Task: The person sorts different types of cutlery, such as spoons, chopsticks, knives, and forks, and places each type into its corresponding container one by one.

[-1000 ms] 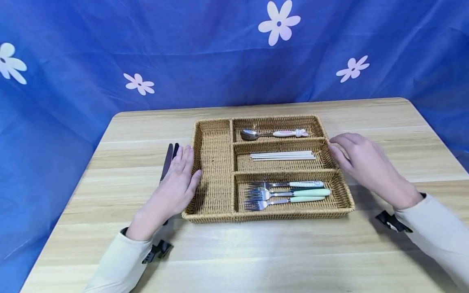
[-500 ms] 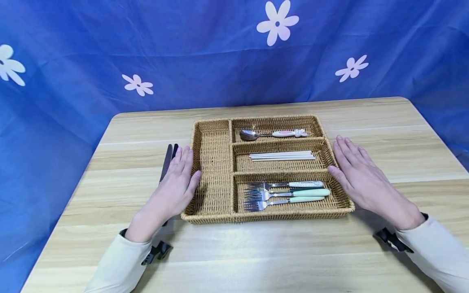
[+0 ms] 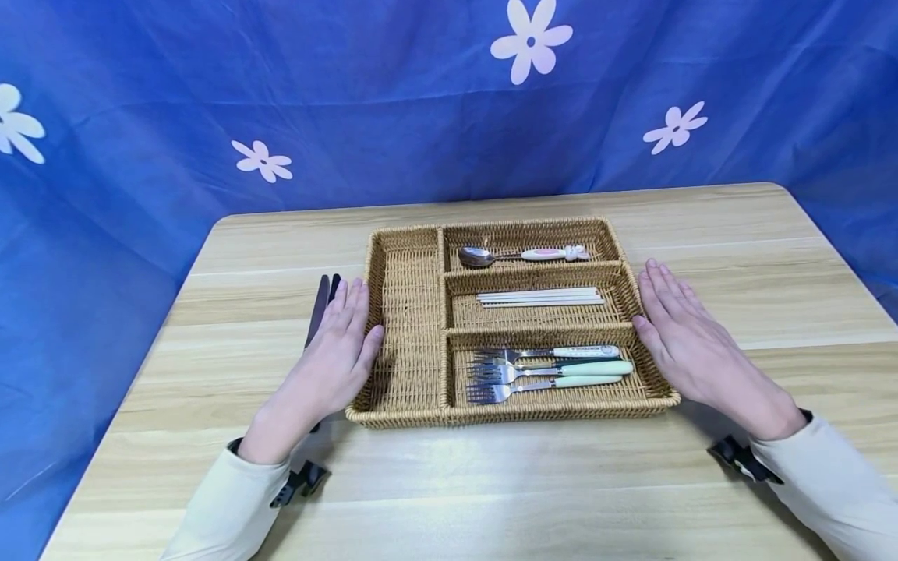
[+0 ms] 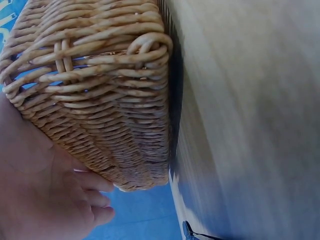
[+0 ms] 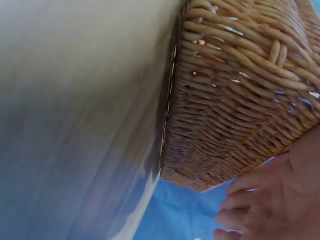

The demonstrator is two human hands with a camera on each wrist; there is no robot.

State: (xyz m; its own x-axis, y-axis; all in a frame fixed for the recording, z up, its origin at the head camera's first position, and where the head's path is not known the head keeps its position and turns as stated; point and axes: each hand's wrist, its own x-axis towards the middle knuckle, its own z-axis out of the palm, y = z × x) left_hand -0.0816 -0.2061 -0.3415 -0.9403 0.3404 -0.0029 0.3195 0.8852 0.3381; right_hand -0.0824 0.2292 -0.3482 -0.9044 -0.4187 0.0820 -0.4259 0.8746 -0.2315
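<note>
A woven wicker cutlery tray (image 3: 443,366) with several compartments lies on the wooden table (image 3: 449,491). My left hand (image 3: 330,362), fingers straight, rests along its left wall, thumb at the rim. On the opposite side my right hand (image 3: 694,358) lies flat against the right wall, fingers straight. Both wrist views show the tray's outer wicker wall (image 4: 115,110) beside a palm. Inside the tray are a spoon (image 3: 522,255) with a pink-and-white handle, several white chopsticks (image 3: 540,297), and several forks (image 3: 533,382) with pale handles. The long left compartment holds nothing.
Dark table knives (image 3: 319,308) lie on the table left of the tray, partly hidden under my left hand. A blue curtain (image 3: 393,101) with white flowers hangs behind the table's back edge.
My right hand's fingers were bent at the tray's right edge and have straightened, lying flat along that wall. My left hand and the tray have hardly moved.
</note>
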